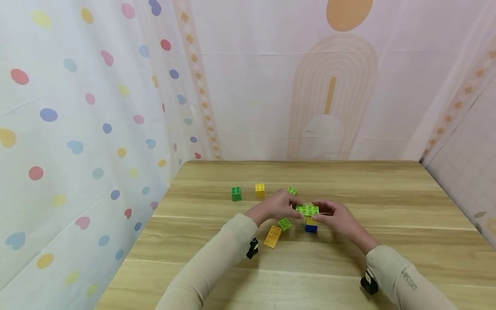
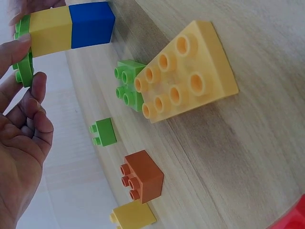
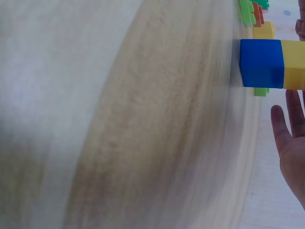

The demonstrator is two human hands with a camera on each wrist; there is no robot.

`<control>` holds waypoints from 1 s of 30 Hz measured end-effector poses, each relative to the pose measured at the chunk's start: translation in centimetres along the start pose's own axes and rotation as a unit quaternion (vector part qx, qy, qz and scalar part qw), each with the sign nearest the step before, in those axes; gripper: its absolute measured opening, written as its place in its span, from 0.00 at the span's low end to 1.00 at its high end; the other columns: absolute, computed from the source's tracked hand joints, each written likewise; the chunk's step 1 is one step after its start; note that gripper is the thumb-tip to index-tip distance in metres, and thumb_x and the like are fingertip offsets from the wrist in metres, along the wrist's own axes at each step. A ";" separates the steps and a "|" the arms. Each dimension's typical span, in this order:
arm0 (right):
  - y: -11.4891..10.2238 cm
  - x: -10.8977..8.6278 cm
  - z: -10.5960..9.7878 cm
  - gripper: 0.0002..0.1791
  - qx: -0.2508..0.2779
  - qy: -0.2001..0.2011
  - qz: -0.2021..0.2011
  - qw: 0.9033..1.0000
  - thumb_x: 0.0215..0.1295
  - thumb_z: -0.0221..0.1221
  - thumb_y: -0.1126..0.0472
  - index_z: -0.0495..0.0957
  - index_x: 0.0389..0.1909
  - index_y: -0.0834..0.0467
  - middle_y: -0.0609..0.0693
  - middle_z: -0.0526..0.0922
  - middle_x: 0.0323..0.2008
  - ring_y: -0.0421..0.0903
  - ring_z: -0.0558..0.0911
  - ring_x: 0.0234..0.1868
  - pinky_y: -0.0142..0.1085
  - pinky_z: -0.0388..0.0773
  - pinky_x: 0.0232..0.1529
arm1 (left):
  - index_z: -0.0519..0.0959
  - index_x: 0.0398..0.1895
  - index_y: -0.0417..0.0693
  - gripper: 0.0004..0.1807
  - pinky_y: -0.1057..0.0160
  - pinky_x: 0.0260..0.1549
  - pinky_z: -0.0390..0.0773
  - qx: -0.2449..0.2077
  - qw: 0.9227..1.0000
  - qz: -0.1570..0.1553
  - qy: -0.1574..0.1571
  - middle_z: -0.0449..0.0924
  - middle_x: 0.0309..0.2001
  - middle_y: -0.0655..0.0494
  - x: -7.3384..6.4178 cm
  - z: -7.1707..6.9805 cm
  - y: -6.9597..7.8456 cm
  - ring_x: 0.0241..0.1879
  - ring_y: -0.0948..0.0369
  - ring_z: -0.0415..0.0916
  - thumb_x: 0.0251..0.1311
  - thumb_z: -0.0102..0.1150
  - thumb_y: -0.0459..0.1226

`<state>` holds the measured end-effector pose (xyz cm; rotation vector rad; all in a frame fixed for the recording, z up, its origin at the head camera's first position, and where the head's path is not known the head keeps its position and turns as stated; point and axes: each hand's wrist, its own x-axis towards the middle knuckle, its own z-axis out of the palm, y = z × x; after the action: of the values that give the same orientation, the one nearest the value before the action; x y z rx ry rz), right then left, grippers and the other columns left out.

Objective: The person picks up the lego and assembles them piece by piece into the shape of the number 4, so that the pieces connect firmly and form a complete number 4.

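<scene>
A stack stands on the wooden table, with a blue brick (image 1: 311, 228) at the bottom and a yellow brick (image 1: 311, 221) on it. Across the top lies a light green eight-stud brick (image 1: 307, 209), reaching out past the yellow one to the left. My left hand (image 1: 277, 206) pinches the green brick's left end between thumb and fingers. From the other side my right hand (image 1: 341, 219) holds its right end, the thumb low near the yellow brick. In the right wrist view the right hand's outer fingers (image 3: 281, 125) stretch loosely beside the stack; its thumb is out of frame.
Left of the stack lie an orange eight-stud brick (image 1: 273, 236) and a small light green brick (image 1: 285, 224). Farther back are a dark green brick (image 1: 236, 193), a yellow brick (image 1: 260, 190), another light green brick (image 1: 292, 191) and an orange-brown brick (image 2: 145, 176). A curtain hangs behind the table.
</scene>
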<state>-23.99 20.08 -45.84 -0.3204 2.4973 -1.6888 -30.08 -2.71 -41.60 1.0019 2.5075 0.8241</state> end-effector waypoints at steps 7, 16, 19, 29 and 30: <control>0.2 0.2 0.1 0.27 0.006 0.003 0.003 1.000 0.63 0.68 0.54 0.78 0.59 0.63 0.57 0.83 0.50 0.52 0.81 0.51 0.36 0.80 0.44 | 0.85 0.52 0.48 0.19 0.68 0.25 0.72 -0.004 1.000 -0.001 0.000 0.79 0.32 0.63 0.2 0.1 -0.1 0.29 0.65 0.70 0.58 0.71 0.43; 0.3 0.3 0.1 0.25 -0.021 -0.001 -0.019 1.000 0.63 0.68 0.53 0.80 0.58 0.60 0.55 0.84 0.50 0.49 0.81 0.50 0.35 0.79 0.44 | 0.84 0.52 0.47 0.20 0.68 0.27 0.73 -0.001 1.000 0.002 0.003 0.79 0.33 0.63 0.2 0.0 -0.3 0.31 0.65 0.71 0.58 0.71 0.44; 0.2 0.3 0.2 0.25 -0.015 -0.003 -0.025 1.000 0.63 0.68 0.53 0.79 0.59 0.60 0.55 0.83 0.51 0.49 0.81 0.51 0.35 0.79 0.45 | 0.84 0.52 0.47 0.20 0.68 0.28 0.74 0.008 1.000 0.006 0.009 0.80 0.34 0.64 0.2 0.0 -0.3 0.32 0.65 0.73 0.58 0.71 0.44; 0.6 0.3 0.3 0.26 -0.013 -0.002 -0.019 1.000 0.63 0.67 0.53 0.79 0.59 0.63 0.56 0.83 0.51 0.49 0.81 0.50 0.33 0.78 0.44 | 0.82 0.54 0.47 0.20 0.69 0.30 0.75 -0.005 1.000 0.012 0.020 0.78 0.35 0.65 -0.2 0.9 -0.7 0.33 0.66 0.73 0.61 0.68 0.44; 0.6 0.3 0.4 0.26 -0.012 -0.001 -0.019 1.000 0.63 0.67 0.53 0.79 0.59 0.63 0.57 0.83 0.51 0.49 0.81 0.50 0.33 0.78 0.44 | 0.82 0.54 0.48 0.20 0.69 0.30 0.75 -0.005 1.000 0.012 0.021 0.78 0.35 0.65 -0.2 1.0 -0.7 0.33 0.66 0.73 0.61 0.68 0.44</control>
<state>-24.27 19.91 -46.52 -0.3737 2.5268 -1.6729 -29.83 -2.91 -42.82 1.0225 2.5293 0.8732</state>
